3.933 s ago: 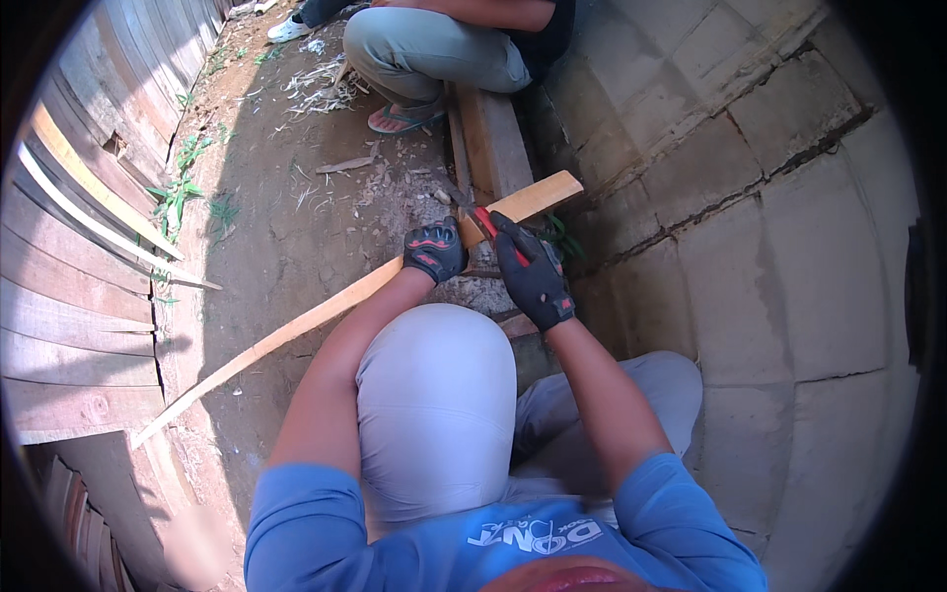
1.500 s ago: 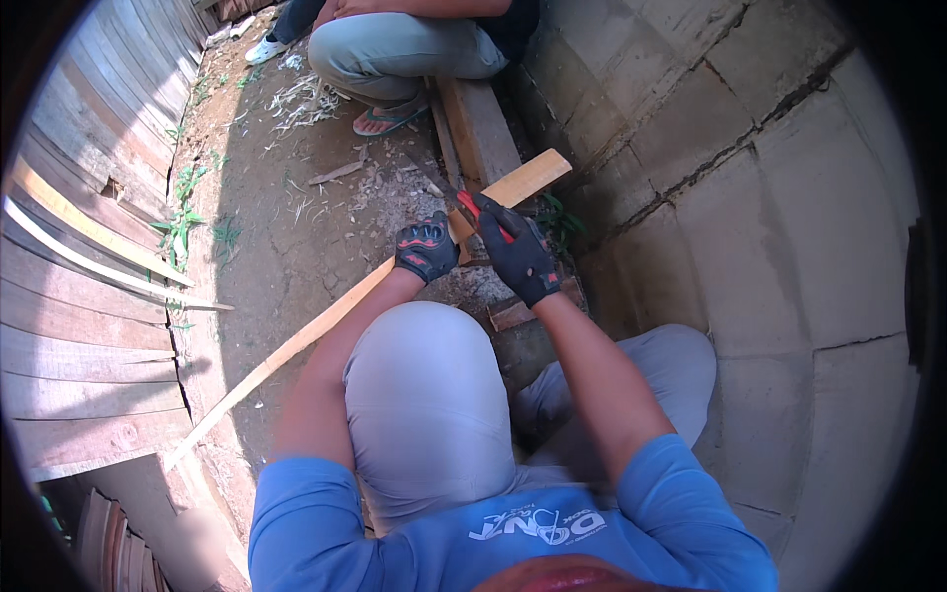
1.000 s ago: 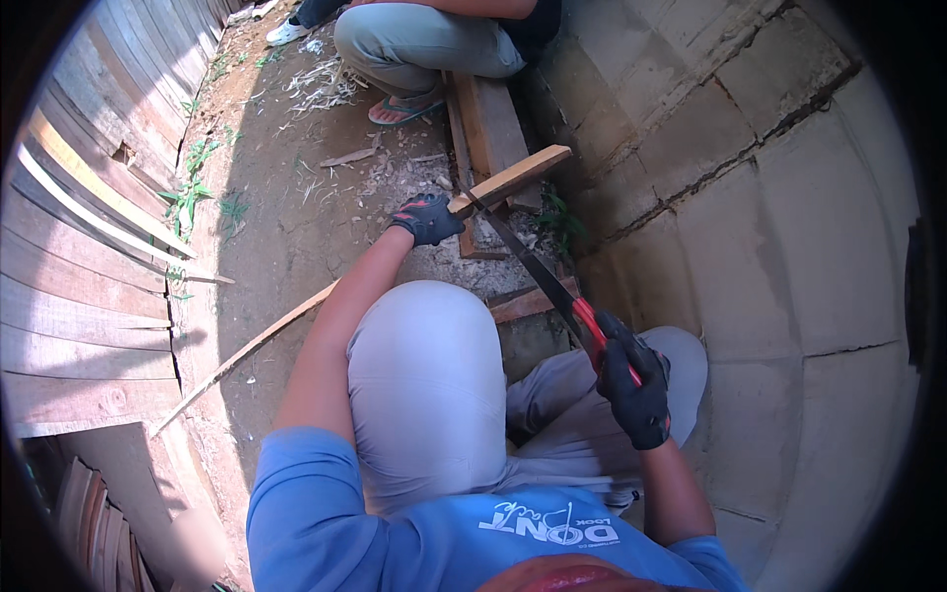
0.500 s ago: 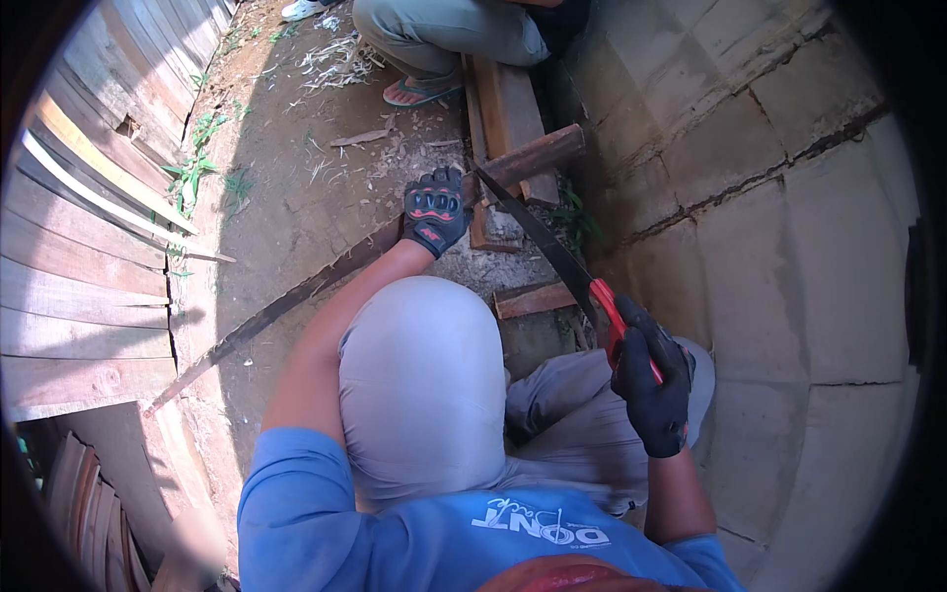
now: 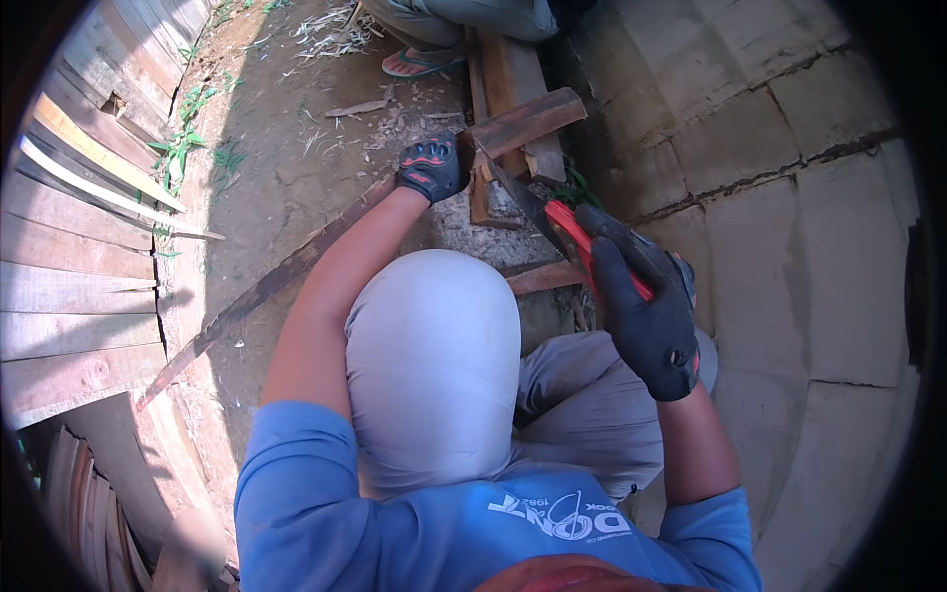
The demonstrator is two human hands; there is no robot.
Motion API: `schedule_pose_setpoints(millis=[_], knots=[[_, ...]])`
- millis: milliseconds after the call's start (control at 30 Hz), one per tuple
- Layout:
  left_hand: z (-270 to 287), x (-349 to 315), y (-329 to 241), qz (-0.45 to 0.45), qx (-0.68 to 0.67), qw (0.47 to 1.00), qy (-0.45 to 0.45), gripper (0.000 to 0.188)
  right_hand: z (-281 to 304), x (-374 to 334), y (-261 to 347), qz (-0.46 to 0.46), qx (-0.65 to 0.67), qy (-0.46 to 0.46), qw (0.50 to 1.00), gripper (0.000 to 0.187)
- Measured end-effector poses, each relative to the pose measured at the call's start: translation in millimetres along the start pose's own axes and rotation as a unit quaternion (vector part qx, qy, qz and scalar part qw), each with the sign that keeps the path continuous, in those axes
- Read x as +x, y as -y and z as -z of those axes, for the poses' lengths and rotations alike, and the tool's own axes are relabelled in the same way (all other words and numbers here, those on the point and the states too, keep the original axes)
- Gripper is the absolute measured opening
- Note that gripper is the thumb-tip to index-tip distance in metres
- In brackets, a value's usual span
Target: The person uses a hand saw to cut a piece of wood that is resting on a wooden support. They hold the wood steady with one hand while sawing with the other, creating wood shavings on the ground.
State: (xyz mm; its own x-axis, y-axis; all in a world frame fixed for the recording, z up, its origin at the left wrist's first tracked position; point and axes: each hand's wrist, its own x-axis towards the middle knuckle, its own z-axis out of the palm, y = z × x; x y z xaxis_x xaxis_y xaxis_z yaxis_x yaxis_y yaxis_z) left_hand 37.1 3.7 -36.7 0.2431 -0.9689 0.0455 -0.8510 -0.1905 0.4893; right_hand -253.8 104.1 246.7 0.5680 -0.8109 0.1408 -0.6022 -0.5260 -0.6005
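A long, narrow wooden board (image 5: 281,274) slants from the lower left up to the right, its far end lying across wooden blocks. My left hand (image 5: 431,168), in a black glove with red trim, is closed around the board just left of the saw. In my gloved right hand (image 5: 646,296) is the red handle of a handsaw (image 5: 521,195). Its dark blade reaches up and left to the board, the tip end at the board's edge beside my left hand. Where the teeth meet the wood is too small to make out.
A thick timber (image 5: 515,84) supports the board's far end. A person's sandalled foot (image 5: 424,64) is close beyond it. Wood shavings (image 5: 330,35) litter the ground. A block wall (image 5: 750,227) rises at right, a plank wall (image 5: 79,296) at left. Another wood piece (image 5: 543,277) lies near my knee.
My right hand has pushed the saw forward and up to the left, so less blade shows between handle and board. My left hand still grips the board, and the view has shifted slightly.
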Motion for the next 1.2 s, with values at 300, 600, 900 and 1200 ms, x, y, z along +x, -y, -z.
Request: schedule_pose_setpoints(millis=[300,600,900,1200], knots=[[5,0,-1,0.015,0.026,0.999,0.016,0.057,-13,16,-32,-0.115,0.049,-0.102,0.987,0.034],[1,3,0,0.008,0.004,1.0,-0.026,0.056,-3,22,-37,-0.137,0.134,-0.083,0.978,0.037],[-22,-18,-27,-0.016,-0.025,0.998,0.057,0.046,-94,56,-82,-0.054,0.051,-0.058,0.996,0.033],[-31,-25,-45,0.022,0.042,0.999,0.022,0.042,-99,73,-101,-0.027,0.079,-0.058,0.995,0.033]])
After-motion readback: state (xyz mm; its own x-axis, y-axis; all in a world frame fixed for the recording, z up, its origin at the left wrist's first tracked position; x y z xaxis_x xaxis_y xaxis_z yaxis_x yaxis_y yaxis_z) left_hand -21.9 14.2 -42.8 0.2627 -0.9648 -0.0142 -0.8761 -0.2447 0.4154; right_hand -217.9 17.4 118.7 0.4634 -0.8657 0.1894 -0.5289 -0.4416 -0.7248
